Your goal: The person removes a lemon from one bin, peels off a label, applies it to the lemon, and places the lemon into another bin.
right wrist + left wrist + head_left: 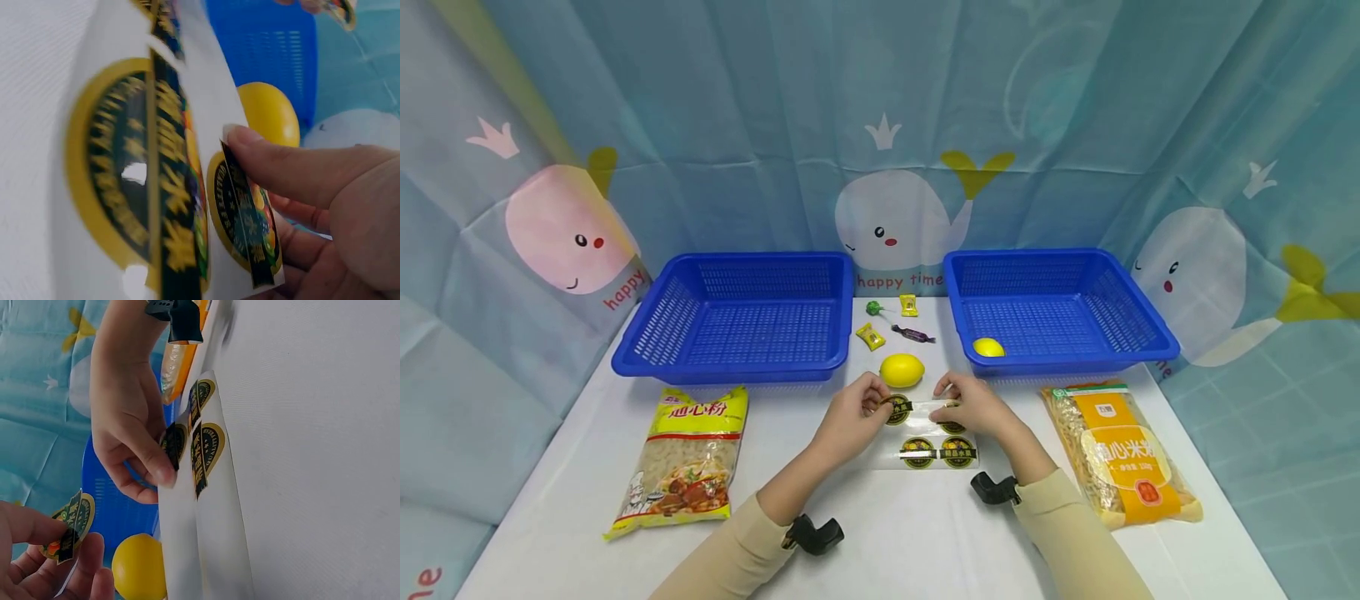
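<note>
In the left wrist view a round fruit label sticker [75, 525], black and gold with a banner, is pinched by my left hand [852, 422]. It is off the backing sheet there. My right hand [976, 406] grips the far right edge of the white sticker sheet [922, 427], thumb on top over one label. Several labels remain visible on the sheet, which bends slightly in the wrist views. Just beyond both hands lies a yellow lemon [902, 371] on the table.
Blue baskets stand at back left [730, 367] and back right [1075, 361]; the right one has a lemon [988, 347] inside. Between them lie wrapped candies [871, 336] and a green lollipop [873, 307]. Pasta bags flank the arms, left [688, 458] and right [1123, 454].
</note>
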`<state>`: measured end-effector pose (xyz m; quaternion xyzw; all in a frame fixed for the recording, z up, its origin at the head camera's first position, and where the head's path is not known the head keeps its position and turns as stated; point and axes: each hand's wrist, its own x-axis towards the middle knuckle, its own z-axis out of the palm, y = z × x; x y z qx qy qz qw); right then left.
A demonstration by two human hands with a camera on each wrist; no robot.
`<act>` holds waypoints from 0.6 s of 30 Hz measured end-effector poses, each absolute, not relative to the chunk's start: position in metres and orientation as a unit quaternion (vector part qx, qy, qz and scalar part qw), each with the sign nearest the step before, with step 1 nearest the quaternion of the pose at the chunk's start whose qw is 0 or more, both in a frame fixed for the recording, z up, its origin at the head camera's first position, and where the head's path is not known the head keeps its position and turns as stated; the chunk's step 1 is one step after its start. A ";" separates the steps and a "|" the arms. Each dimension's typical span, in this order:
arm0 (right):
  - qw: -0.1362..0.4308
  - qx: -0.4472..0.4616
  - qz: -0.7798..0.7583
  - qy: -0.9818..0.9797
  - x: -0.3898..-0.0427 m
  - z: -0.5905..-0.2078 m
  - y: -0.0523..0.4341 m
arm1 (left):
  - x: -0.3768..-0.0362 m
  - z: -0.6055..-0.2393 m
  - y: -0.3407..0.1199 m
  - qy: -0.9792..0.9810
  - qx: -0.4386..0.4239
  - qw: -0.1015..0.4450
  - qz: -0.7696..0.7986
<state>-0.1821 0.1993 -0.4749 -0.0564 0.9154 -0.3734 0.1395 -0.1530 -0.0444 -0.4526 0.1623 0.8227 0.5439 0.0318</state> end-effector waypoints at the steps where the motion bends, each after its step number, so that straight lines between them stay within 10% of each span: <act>1: 0.135 -0.052 -0.364 0.920 -0.182 -0.475 0.198 | -0.153 -0.453 -0.045 0.822 0.160 0.032 0.545; 18: 0.074 -0.058 -0.288 0.953 -0.174 -0.482 0.190 | -0.155 -0.461 -0.056 0.828 0.120 0.046 0.545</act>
